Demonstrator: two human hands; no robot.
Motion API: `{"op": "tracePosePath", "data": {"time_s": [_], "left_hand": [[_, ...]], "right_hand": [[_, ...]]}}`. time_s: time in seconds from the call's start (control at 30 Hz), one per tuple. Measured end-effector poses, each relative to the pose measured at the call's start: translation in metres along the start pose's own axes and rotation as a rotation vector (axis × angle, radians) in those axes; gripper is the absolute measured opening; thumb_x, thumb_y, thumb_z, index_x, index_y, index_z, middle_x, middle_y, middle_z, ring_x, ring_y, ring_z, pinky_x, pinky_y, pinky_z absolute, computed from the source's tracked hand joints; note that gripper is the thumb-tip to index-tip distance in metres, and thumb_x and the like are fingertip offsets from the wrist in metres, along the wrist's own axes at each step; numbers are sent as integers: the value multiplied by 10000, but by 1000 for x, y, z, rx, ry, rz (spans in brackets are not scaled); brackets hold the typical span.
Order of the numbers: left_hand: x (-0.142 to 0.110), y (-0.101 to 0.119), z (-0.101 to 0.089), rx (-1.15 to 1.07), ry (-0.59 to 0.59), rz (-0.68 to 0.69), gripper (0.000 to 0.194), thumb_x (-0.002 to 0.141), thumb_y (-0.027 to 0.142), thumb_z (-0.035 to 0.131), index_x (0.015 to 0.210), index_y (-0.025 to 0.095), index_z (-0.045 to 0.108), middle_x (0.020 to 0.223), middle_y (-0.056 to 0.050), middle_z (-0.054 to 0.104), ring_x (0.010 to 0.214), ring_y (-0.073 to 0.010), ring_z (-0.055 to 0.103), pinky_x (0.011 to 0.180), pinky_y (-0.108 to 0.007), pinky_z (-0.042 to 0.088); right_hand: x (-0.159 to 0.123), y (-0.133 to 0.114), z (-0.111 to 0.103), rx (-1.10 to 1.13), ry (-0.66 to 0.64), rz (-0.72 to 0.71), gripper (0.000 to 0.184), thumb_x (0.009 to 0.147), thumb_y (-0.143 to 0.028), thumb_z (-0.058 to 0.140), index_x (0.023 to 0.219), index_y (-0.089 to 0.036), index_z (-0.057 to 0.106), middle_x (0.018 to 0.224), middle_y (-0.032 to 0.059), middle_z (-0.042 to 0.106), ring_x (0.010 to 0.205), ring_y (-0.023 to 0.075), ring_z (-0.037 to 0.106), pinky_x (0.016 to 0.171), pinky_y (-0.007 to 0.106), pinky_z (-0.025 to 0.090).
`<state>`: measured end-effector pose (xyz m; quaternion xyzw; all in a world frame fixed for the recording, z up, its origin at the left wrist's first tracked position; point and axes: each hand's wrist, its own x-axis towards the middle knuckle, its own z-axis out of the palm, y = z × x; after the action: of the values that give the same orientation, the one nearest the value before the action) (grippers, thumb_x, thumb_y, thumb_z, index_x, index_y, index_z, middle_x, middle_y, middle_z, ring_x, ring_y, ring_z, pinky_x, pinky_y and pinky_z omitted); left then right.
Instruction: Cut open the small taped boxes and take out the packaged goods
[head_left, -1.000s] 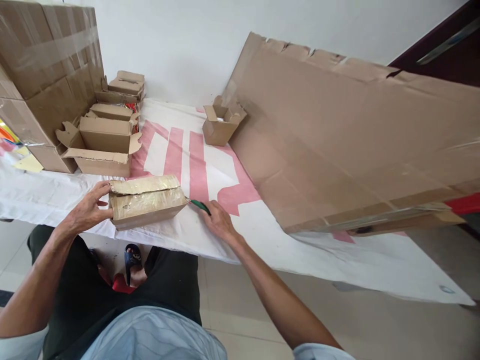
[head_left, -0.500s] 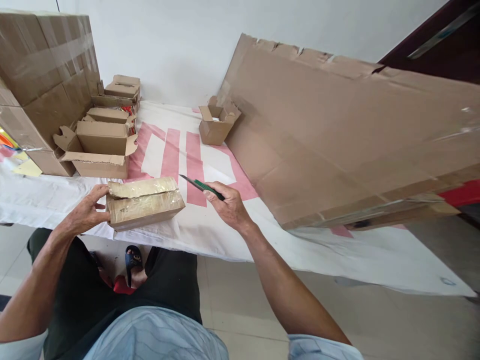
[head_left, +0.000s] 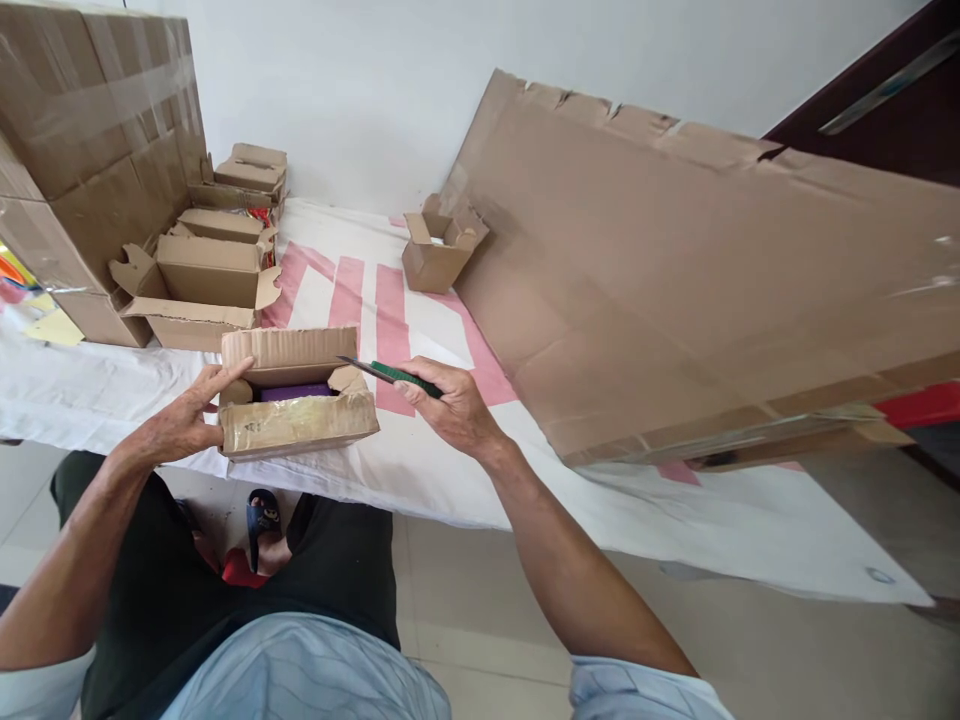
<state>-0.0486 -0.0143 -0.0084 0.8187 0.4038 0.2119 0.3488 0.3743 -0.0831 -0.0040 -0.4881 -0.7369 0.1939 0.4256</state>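
A small, worn cardboard box (head_left: 304, 428) with tape on its front sits at the table's front edge, its top flaps raised. Something purple (head_left: 294, 392) shows inside it; the rest of the contents is hidden. My left hand (head_left: 178, 418) grips the box by its left end, the index finger against the back flap. In my right hand (head_left: 456, 405) is a green utility knife (head_left: 394, 374). Its blade points left, near the right end of the raised back flap; I cannot tell whether it touches.
Open cardboard boxes (head_left: 199, 325) stand left, beside stacked taped cartons (head_left: 142, 130). A small open box (head_left: 435, 265) stands farther back. A large cardboard sheet or flattened carton (head_left: 675, 290) leans across the right side. White cloth with pink stripes (head_left: 391, 315) covers the table.
The box's top flaps have come apart and lifted, showing the purple thing inside. My left index finger has moved onto the back flap, and the knife has shifted slightly left.
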Motion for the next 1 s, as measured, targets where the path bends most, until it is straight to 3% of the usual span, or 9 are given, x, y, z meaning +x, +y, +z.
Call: {"op": "tracePosePath", "data": {"time_s": [0.13,0.27,0.4,0.53,0.63,0.73,0.83,0.93,1.0], "left_hand": [[2,-2,1,-13,4,14,981,910,440,817,1832,419,482,1578,-111,643,1548,-393,571,1144,-475,651],[1,-5,1,-27,19,18,964,914,484,822,1821,395,506,1630,-117,634,1530,-396,589,1126,-468,663],[2,-8,2,-22,47,-7,942,928,512,795,1817,386,510,1688,-119,619,1548,-407,593,1111,-463,670],[3,-9,3,-35,68,-23,918,924,500,783,1797,351,540,1745,-130,595,1555,-419,598,1078,-467,683],[4,-8,3,-50,64,-31,871,920,498,784,1757,351,594,1759,-117,593,1572,-416,589,1078,-464,683],[5,-7,1,-58,62,-32,791,921,475,769,1696,353,662,1732,-111,621,1563,-413,594,1065,-466,685],[6,-8,0,-40,72,-37,742,919,450,740,1650,329,698,1699,-121,633,1541,-399,609,1044,-450,684],[7,-12,2,7,95,-44,730,914,454,726,1629,312,705,1690,-124,627,1510,-385,630,1031,-446,682],[7,-13,3,25,106,-45,747,905,479,734,1629,299,699,1683,-133,628,1499,-390,638,1023,-459,683]], "right_hand": [[6,-3,-15,-65,-35,-26,404,1121,-597,681,1172,-245,870,926,51,777,821,239,697,775,387,598],[4,14,-12,-117,71,5,363,1119,-549,672,1243,-253,842,996,52,781,880,254,704,839,407,607],[-22,57,18,-268,181,133,382,1111,-460,591,1341,-226,787,1051,89,747,970,303,705,886,442,599],[-66,100,58,-493,128,305,333,1075,-366,538,1233,-208,785,1040,136,717,1037,351,662,964,490,586],[-85,113,74,-542,123,344,347,1074,-373,534,1229,-200,790,1045,154,703,1063,372,643,1016,541,583],[-75,102,74,-362,231,302,420,1111,-519,533,1257,-223,793,1122,158,728,1130,377,672,1044,572,600],[-50,72,68,-41,316,214,540,1149,-674,505,1345,-251,776,1308,161,761,1222,350,724,1043,533,634],[-27,35,68,92,217,102,585,1117,-732,585,1418,-263,762,1388,152,772,1233,332,749,1058,514,645],[-19,15,70,84,172,69,552,1065,-682,709,1427,-267,749,1358,137,792,1202,327,756,1050,514,650]]}}
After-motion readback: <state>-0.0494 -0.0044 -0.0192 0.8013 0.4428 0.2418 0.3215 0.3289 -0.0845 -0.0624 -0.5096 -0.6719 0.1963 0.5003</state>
